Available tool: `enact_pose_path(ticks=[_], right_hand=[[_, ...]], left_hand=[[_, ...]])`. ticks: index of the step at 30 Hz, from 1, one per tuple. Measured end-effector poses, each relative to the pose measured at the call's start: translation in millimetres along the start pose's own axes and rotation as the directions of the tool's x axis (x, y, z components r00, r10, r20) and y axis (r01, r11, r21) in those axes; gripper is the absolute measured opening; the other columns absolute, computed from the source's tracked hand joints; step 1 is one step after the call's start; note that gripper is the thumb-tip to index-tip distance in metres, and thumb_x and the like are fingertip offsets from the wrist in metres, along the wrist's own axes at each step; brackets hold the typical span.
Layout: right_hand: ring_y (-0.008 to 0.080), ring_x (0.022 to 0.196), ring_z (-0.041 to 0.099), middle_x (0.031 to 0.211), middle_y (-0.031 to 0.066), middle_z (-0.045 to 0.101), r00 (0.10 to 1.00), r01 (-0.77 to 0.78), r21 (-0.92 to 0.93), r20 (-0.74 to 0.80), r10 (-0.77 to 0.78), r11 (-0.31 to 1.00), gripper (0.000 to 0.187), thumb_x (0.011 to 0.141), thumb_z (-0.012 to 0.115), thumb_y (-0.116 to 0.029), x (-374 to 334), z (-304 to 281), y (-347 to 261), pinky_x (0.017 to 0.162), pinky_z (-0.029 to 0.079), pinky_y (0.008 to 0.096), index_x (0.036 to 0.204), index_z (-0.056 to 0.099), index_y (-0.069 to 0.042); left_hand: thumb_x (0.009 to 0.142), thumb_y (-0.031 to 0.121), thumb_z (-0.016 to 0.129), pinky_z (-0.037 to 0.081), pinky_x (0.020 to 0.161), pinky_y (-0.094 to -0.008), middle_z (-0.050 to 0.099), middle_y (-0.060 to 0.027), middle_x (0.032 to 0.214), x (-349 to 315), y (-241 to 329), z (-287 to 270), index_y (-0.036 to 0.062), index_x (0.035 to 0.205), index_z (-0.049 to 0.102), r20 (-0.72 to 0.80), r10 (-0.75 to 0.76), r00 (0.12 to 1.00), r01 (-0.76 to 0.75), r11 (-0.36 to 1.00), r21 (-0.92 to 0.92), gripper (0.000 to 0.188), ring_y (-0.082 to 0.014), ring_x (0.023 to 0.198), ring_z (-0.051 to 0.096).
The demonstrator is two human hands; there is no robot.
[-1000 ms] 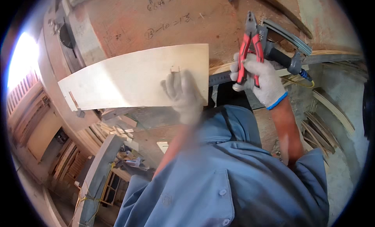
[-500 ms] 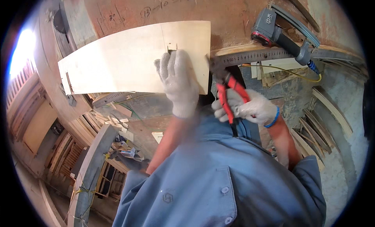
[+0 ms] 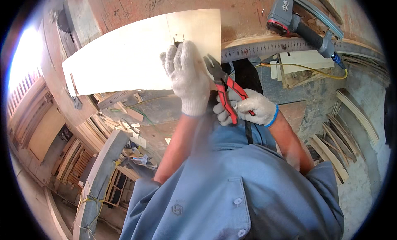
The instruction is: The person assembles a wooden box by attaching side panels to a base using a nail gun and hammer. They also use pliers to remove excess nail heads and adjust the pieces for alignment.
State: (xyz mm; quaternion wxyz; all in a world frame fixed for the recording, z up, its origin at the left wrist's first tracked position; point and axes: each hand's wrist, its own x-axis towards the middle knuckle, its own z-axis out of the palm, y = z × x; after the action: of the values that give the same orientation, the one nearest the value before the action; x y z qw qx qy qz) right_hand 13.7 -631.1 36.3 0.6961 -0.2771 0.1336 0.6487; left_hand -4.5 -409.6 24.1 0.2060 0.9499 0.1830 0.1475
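A pale, curved-edged plywood board (image 3: 136, 50) lies on the workbench. My left hand (image 3: 186, 77), in a white knitted glove, rests on its right part with fingers stretched out. Just past the fingertips is a small dark notch (image 3: 178, 42) with thin upright prongs beside it, too small to make out. My right hand (image 3: 252, 108), gloved in white with a blue cuff, grips pliers (image 3: 225, 82) with red and black handles. Their dark jaws point up toward the board's right end, slightly parted, beside my left hand. Whether the jaws touch the board I cannot tell.
A pneumatic stapler (image 3: 306, 31) with a yellow hose (image 3: 331, 77) lies at the back right. A steel ruler (image 3: 264, 48) runs along the bench edge. Curved wood strips (image 3: 357, 116) stand at the right; a grey beam (image 3: 99, 178) and wood scraps are at the lower left.
The pliers and my right hand have moved left, bringing the jaws up to the board's right end. My left hand stays on the board. The view has shifted slightly.
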Motion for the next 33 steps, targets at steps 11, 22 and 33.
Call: enact_pose_path(ticks=[11, 22, 33], right_hand=[[0.0203, 0.078, 0.065, 0.101, 0.0133, 0.068, 0.974, -0.096, 0.301, -0.166, 0.151, 0.949, 0.038, 0.098, 0.061, -0.017, -6.8, 42.6, 0.5, 0.069, 0.05, 0.0366, 0.13, 0.059, 0.002], [0.0217, 0.075, 0.068, 0.103, 0.012, 0.07, 0.939, 0.31, 0.208, -0.218, -0.264, 0.928, 0.042, 0.105, 0.059, -0.024, -6.4, 107.0, -111.1, 0.066, 0.054, 0.0371, 0.139, 0.056, 0.0], [0.0195, 0.093, 0.072, 0.109, 0.0158, 0.073, 0.958, -0.176, -0.229, -0.265, 0.112, 0.957, 0.053, 0.098, 0.068, -0.016, -33.3, 30.7, -104.5, 0.067, 0.057, 0.0292, 0.145, 0.052, 0.004]], left_hand=[[0.087, 0.0, 0.067, 0.04, 0.116, -0.0581, 0.07, -0.0126, 0.124, 0.7, 6.8, 2.0, 0.0069, 0.129, 0.067, -0.105, -0.02, 0.994, 0.02, 1.0, 0.001, 0.043, -0.04, 0.125, 0.06], [0.093, 0.002, 0.066, 0.036, 0.123, -0.0572, 0.068, -0.0112, 0.132, -9.3, -1.6, 24.8, 0.0123, 0.14, 0.063, -0.176, 0.019, 0.984, 0.006, 0.99, 0.139, 0.049, -0.0388, 0.133, 0.057], [0.088, 0.002, 0.066, 0.038, 0.117, -0.0611, 0.068, -0.0127, 0.128, 3.4, 11.3, 0.7, 0.0064, 0.135, 0.065, -0.047, -0.029, 0.998, 0.032, 0.997, 0.065, 0.047, -0.0406, 0.128, 0.058]])
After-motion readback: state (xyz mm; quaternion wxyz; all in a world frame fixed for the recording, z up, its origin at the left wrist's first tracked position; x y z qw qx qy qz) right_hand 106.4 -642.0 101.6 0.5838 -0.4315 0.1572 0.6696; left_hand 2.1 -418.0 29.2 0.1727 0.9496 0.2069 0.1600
